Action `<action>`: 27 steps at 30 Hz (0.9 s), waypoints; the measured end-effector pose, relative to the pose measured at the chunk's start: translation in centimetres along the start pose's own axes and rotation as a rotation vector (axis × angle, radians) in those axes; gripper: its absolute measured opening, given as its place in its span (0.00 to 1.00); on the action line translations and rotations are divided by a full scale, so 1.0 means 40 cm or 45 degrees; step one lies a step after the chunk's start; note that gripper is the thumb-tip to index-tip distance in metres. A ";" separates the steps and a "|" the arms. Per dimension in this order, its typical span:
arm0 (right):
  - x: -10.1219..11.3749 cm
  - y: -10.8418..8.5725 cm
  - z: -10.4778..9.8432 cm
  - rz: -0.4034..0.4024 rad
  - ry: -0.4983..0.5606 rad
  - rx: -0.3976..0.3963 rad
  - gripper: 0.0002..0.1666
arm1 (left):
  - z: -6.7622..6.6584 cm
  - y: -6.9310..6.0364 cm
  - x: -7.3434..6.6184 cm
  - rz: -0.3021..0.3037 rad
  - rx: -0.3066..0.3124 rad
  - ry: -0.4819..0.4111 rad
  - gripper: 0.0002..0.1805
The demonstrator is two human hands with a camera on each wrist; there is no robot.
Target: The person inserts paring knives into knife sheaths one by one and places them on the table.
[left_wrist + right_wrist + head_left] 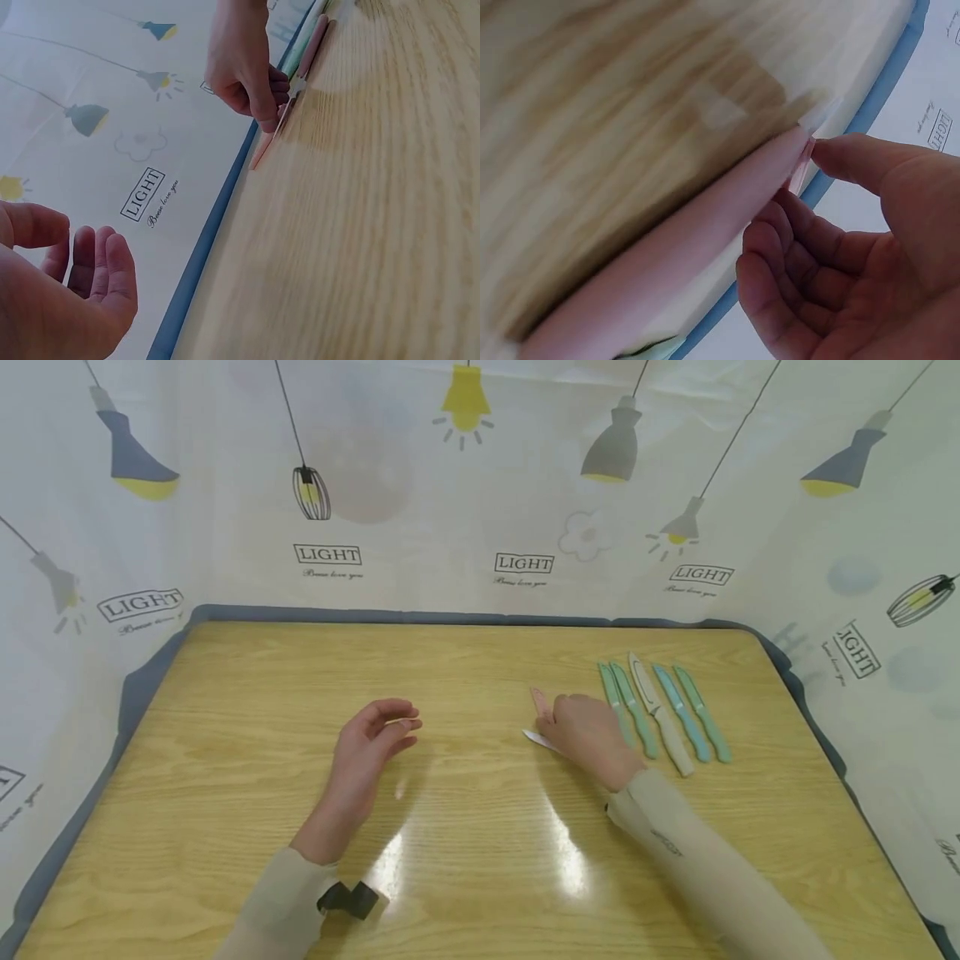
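Note:
My right hand (588, 735) pinches a pink, speckled blade-shaped piece (538, 702) between thumb and fingers at the right of the table. Whether that piece is a sheath or a blade, I cannot tell. Right beside it is a knife with a pink handle (675, 225) and a whitish blade (538, 740); the hand hides much of it from above. My left hand (371, 747) hovers over the middle left of the table with fingers loosely bent, holding nothing. In the left wrist view, the left hand's fingers (116, 274) are apart from any object.
Right of my right hand lies a row of knives: two green ones (641, 731), a cream one (675, 743), a blue one (693, 735) and another green one (708, 727). The wooden table (465, 877) ends at a grey-blue edge (405, 617) against a lamp-printed curtain (435, 502).

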State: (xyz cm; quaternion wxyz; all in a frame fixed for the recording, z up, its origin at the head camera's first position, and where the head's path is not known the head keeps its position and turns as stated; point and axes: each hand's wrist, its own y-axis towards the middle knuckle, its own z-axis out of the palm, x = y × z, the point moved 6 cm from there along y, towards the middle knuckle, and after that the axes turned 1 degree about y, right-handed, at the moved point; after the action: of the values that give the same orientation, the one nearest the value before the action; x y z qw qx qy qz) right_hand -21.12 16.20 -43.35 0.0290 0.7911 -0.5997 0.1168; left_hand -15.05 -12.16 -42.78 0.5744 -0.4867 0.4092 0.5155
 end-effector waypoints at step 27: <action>-0.082 -0.172 -0.053 0.054 0.094 -0.214 0.24 | 0.369 0.184 0.008 0.188 0.450 1.435 0.31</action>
State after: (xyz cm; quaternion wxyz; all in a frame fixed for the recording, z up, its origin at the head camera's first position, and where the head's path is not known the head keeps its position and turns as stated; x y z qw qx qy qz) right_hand -15.71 21.60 -41.38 0.1147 0.7682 -0.6225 0.0959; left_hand -22.75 2.35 -41.26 0.3037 -0.5526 0.7634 0.1402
